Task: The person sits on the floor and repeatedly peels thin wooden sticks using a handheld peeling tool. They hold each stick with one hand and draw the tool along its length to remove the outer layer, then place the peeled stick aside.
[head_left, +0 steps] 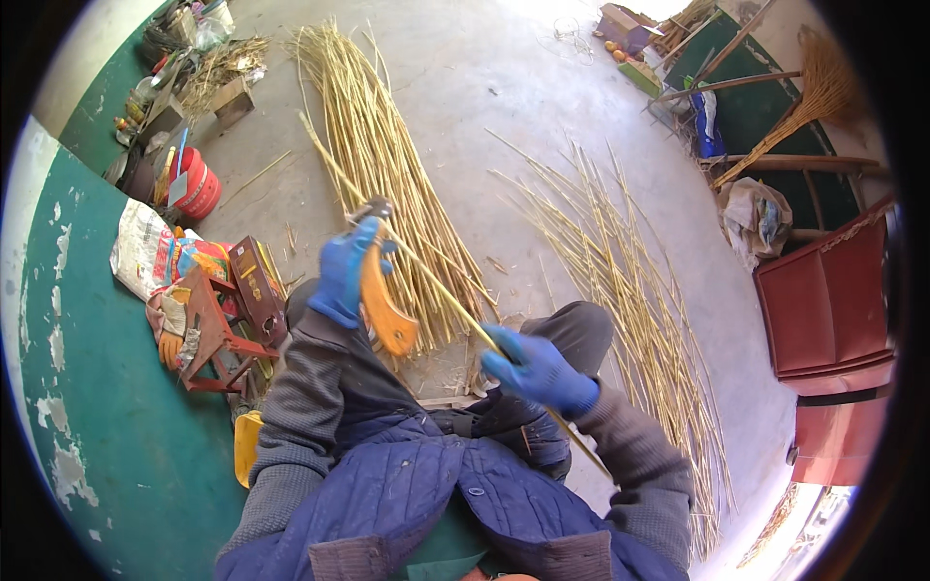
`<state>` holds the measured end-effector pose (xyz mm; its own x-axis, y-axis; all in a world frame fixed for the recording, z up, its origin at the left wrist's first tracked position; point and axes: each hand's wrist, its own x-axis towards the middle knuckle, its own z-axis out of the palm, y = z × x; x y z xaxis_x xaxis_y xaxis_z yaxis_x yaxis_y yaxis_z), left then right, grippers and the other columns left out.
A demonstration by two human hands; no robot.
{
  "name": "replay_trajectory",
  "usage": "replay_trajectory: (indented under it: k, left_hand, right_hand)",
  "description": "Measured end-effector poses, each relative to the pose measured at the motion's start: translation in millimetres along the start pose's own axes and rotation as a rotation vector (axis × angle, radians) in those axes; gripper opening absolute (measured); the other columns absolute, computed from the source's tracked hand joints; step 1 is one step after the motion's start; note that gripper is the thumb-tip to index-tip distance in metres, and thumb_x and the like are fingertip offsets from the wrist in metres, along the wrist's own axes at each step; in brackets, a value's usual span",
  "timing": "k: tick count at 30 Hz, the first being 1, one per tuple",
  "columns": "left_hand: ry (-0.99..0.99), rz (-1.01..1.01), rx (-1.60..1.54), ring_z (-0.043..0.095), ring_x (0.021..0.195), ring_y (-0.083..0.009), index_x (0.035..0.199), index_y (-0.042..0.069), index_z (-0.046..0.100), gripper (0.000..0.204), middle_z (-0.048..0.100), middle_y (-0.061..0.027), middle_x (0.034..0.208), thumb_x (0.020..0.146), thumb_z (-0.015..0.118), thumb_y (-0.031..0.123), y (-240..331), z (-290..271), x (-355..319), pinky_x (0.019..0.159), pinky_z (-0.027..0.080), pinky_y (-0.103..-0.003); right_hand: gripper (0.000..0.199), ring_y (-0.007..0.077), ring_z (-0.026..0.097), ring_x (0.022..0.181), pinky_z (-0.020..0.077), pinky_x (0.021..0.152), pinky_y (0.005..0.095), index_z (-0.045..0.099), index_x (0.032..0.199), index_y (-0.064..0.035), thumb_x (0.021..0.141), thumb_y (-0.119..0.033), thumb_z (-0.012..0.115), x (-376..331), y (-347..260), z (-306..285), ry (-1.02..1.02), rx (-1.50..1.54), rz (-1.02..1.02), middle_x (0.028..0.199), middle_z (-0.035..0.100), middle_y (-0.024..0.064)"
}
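My left hand (341, 278), in a blue work glove, is closed round a tool with a curved orange wooden handle (389, 315) and a dark metal head (374, 208). The tool's exact kind is unclear. A long thin yellowish stalk (438, 281) slants across in front of me and runs past the metal head, seeming to touch it. My right hand (544, 371), gloved in blue too, grips that stalk lower down, near my right knee. Its lower end passes under my right forearm. Beyond my hands a thick bundle of stalks (373, 145) lies on the floor.
More stalks (630, 290) lie loosely spread at my right. On the left are a small reddish-brown wooden stool (208, 324), a brown box (260, 290) and a red bucket (199, 186). A broom (809, 97) and dark red furniture (823, 300) stand far right.
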<state>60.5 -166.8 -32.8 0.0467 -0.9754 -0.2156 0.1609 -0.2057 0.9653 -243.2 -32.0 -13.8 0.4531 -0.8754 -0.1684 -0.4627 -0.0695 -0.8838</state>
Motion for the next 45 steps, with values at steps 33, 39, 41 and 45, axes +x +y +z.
replay_trajectory:
  k: [33, 39, 41, 45]
  left_hand:
    - [0.032, -0.063, 0.216, 0.056, 0.067, -0.0069, 0.121, 0.008, 0.066, 0.052, 0.066, -0.0015, 0.094, 0.095, 0.068, 0.053, 17, -135, 54, 0.059, 0.047, -0.020]
    - [-0.266, -0.226, 0.156, 0.052, 0.059, -0.0043, 0.114, 0.007, 0.065, 0.039, 0.062, 0.0018, 0.081, 0.100, 0.065, 0.044, -18, 11, 19, 0.052, 0.043, -0.018]
    - [-0.329, -0.253, 0.192, 0.052, 0.059, -0.0044, 0.115, 0.006, 0.064, 0.041, 0.062, 0.0018, 0.081, 0.100, 0.065, 0.044, -30, 28, 22, 0.051, 0.042, -0.018]
    - [-0.324, -0.270, 0.207, 0.056, 0.060, -0.0062, 0.116, 0.006, 0.063, 0.037, 0.063, -0.0007, 0.081, 0.100, 0.066, 0.039, -57, 36, 34, 0.047, 0.045, -0.019]
  right_hand:
    - [0.006, 0.0336, 0.058, 0.062, 0.0437, 0.060, 0.0469, 0.062, 0.094, -0.0102, 0.090, -0.013, 0.066, -233, 124, -95, 0.599, -1.025, 0.147, 0.065, 0.055, 0.0126]
    - [0.012, 0.0268, 0.054, 0.050, 0.0403, 0.047, 0.0435, 0.058, 0.098, -0.0104, 0.089, -0.007, 0.065, -260, 156, -97, 0.621, -1.071, 0.143, 0.060, 0.053, 0.0060]
    - [0.012, 0.0256, 0.056, 0.053, 0.0413, 0.051, 0.0405, 0.058, 0.097, -0.0121, 0.088, -0.007, 0.064, -275, 170, -95, 0.657, -1.090, 0.185, 0.061, 0.053, 0.0048]
    - [0.006, 0.0268, 0.062, 0.062, 0.0443, 0.057, 0.0397, 0.059, 0.092, -0.0127, 0.087, -0.010, 0.061, -322, 200, -89, 0.563, -1.149, 0.401, 0.065, 0.059, 0.0054]
